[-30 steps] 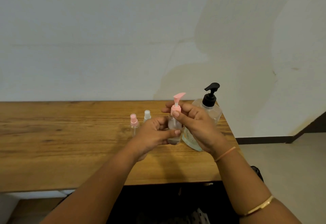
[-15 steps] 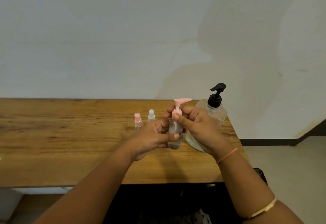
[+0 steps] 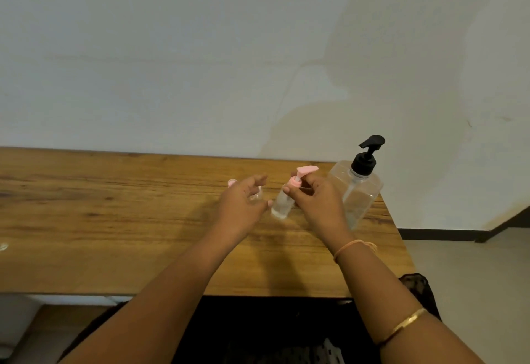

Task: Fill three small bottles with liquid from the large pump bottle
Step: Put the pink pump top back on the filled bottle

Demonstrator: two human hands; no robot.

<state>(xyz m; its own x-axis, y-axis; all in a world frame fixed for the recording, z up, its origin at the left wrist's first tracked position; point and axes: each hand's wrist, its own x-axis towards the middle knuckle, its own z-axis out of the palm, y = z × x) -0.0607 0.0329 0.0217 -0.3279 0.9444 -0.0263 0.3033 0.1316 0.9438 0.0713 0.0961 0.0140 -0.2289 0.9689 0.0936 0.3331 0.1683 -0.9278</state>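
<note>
A long brown wooden table with a strong grain (image 3: 114,220) is running across the middle of the frame, pushed against a pale, blotchy plastered wall (image 3: 172,62) that is filling the whole upper half. At the far right the table is ending, and a pale floor (image 3: 473,277) with a dark skirting strip (image 3: 444,233) is showing beyond it.

The large clear square pump bottle (image 3: 361,194) is standing upright close to the table's right end, near the back edge, its black pump head (image 3: 368,154) sticking up in front of the wall. I cannot make out any writing on it.

Just left of it, the right hand (image 3: 315,203) is pinching the pink collar of a small clear round bottle (image 3: 282,206), whose flat pink pump top (image 3: 307,169) is poking out above the fingers. The bottle is leaning, top toward the right; whether its base is touching the wood I cannot tell. The left hand (image 3: 239,203) is hovering just beside it with fingers loosely spread, gripping nothing, its thumb tip close to the bottle's side.

Behind that hand, a pink cap (image 3: 231,182) and a bit of clear plastic (image 3: 257,196) from the other small bottles are peeking out, mostly hidden.

An orange thread band (image 3: 354,246) is circling the right wrist and a gold bangle (image 3: 404,323) is sitting further up the forearm. The left half of the tabletop is lying open toward the left edge of the frame; dark cloth (image 3: 258,332) is showing below the front edge.
</note>
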